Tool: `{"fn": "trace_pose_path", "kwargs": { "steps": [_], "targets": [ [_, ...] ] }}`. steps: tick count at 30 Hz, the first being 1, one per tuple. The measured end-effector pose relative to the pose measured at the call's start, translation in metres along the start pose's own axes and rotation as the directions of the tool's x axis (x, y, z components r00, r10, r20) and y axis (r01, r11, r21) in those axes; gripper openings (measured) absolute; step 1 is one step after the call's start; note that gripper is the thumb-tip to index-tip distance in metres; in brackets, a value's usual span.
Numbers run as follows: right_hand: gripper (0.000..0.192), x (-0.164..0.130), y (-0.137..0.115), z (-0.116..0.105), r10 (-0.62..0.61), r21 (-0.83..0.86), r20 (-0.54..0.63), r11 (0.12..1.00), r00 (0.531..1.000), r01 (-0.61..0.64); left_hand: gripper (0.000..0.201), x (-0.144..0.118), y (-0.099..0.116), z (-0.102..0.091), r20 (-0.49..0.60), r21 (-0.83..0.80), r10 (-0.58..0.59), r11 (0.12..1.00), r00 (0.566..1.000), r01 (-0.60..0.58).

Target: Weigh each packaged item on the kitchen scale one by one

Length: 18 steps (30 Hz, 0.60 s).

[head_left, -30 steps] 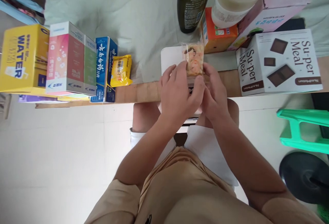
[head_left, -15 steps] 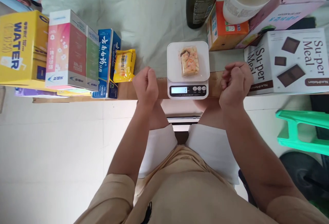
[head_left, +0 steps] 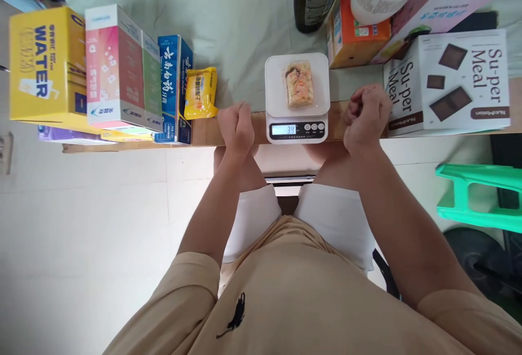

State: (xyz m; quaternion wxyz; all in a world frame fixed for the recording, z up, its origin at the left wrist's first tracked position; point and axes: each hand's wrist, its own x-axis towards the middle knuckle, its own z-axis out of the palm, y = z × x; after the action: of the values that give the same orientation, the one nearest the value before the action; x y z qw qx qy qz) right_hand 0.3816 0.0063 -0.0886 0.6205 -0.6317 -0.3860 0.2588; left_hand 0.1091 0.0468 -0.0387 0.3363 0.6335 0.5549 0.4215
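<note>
Left hand (head_left: 235, 125) and right hand (head_left: 366, 114) rest as empty clenched fists on the table (head_left: 204, 132) edge, either side of the scale (head_left: 297, 99) and clear of it. Snack packet (head_left: 299, 83) lies alone on the platform, untouched; display (head_left: 283, 130) reads 34.

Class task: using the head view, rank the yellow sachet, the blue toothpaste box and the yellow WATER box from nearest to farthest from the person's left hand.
From the left hand:
1. Yellow sachet, just beyond and to its left, on the cloth.
2. Blue toothpaste box, next further left, beside the sachet.
3. Yellow WATER box, at the far left end of the row.
</note>
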Motion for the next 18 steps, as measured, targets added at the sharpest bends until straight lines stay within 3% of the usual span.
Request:
{"fn": "trace_pose_path", "kwargs": {
  "steps": [3, 18],
  "targets": [
    [0.055, -0.002, -0.006, 0.005, 0.002, 0.063, -0.054, 0.998, 0.999, 0.001, 0.055, -0.001, 0.0, 0.0, 0.004, -0.01, 0.009, 1.0, 1.0, -0.009],
    [0.036, -0.01, -0.034, 0.009, 0.064, 0.12, -0.066, 0.991, 0.996, -0.056, 0.071, -0.001, -0.01, 0.006, -0.066, -0.101, 0.08, 0.991, 0.995, -0.086]
  ]
}}
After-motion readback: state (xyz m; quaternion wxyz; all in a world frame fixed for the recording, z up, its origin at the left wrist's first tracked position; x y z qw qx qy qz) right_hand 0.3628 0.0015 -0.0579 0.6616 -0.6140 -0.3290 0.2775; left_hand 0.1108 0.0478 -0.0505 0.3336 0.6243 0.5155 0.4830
